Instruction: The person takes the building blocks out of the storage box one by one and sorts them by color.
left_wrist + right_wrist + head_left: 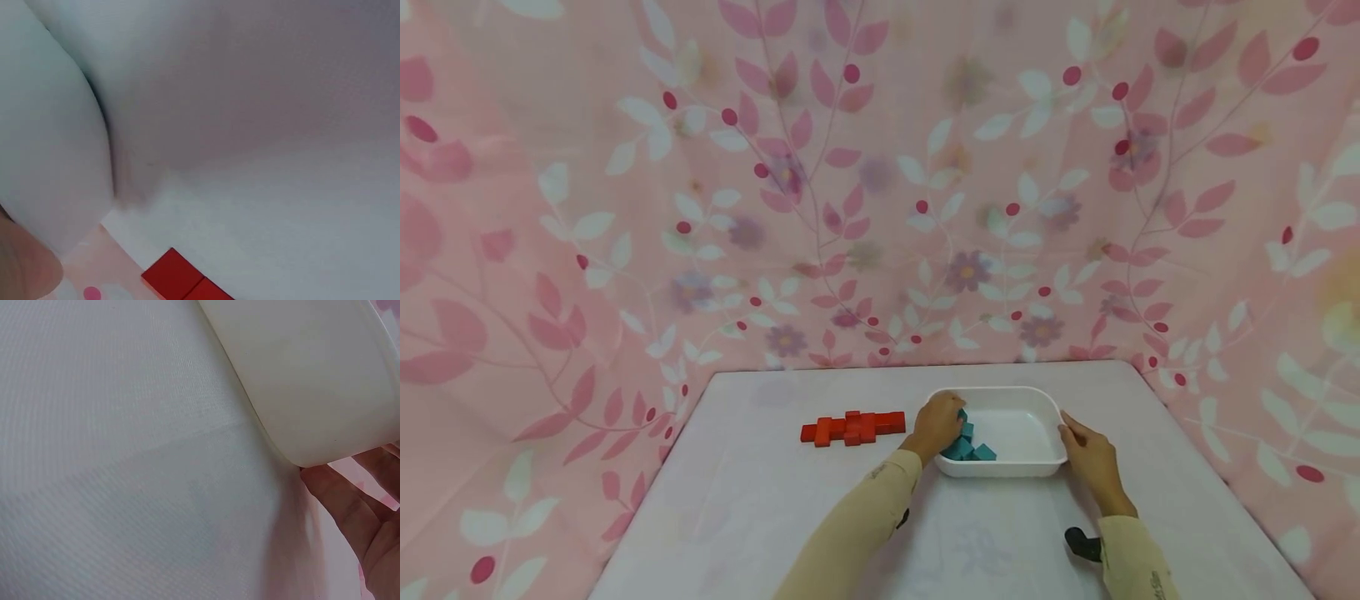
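Observation:
A white rectangular tray (1015, 469) lies on the table in the head view. At its left end my left hand (936, 427) grips the wall, with fingers bent over the rim close above several teal blocks (962, 450). These blocks are heaped inside the tray's left part, some hidden behind the hand. My right hand (1092, 458) holds the opposite end, its thumb near the rim. In the right wrist view, fingers (350, 509) reach the underside of the tray (312, 381) at a corner. A digit of my left hand (28, 262) appears beside the tray wall (53, 137) in the left wrist view.
Left of the tray, several red blocks (853, 427) lie together in an uneven row. The table (760, 500) has a white cover. A pink floral curtain (880, 208) hangs behind it and along both sides.

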Available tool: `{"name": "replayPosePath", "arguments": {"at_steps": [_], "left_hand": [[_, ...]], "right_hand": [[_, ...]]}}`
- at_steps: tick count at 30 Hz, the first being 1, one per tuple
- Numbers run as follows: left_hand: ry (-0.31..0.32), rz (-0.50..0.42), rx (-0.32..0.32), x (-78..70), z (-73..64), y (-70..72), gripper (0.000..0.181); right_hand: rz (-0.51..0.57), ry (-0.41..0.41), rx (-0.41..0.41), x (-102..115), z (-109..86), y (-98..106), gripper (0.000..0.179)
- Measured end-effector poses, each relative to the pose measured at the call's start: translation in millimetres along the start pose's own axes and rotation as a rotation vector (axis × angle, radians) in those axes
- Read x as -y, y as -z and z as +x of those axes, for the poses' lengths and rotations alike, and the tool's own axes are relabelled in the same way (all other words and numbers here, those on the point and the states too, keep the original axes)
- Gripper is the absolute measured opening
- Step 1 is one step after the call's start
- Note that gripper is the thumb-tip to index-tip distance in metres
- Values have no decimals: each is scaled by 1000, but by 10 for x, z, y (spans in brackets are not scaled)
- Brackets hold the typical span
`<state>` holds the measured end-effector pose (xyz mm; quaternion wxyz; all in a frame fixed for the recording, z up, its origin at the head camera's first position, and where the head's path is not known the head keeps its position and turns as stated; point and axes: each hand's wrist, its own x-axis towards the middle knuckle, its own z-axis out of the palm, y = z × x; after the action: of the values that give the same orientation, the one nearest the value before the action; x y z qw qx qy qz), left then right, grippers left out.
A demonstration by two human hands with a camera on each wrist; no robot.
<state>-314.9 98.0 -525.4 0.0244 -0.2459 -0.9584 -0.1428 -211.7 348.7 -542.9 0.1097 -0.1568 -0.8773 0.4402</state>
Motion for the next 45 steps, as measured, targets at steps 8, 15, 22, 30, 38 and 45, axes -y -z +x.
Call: {"name": "replayPosePath", "arguments": {"at_steps": [8,15,22,30,38,45], "left_hand": [[-95,177,79,-10,-82,25,41],[-131,141,64,14,-105,87,33],[-151,-56,2,86,-155,74,37],[-218,-374,16,216,-189,169,40],[-331,-410,-39,331,-248,200,42],[-386,-396,-63,461,-316,351,43]], "right_hand": [[-24,4,0,49,19,-3,49],[-4,-2,-3,98,26,-23,49],[-13,15,-13,55,20,-23,48],[-25,28,-3,16,22,4,49],[-23,-9,20,23,1,2,49],[-37,-24,18,24,-13,-9,50]]}}
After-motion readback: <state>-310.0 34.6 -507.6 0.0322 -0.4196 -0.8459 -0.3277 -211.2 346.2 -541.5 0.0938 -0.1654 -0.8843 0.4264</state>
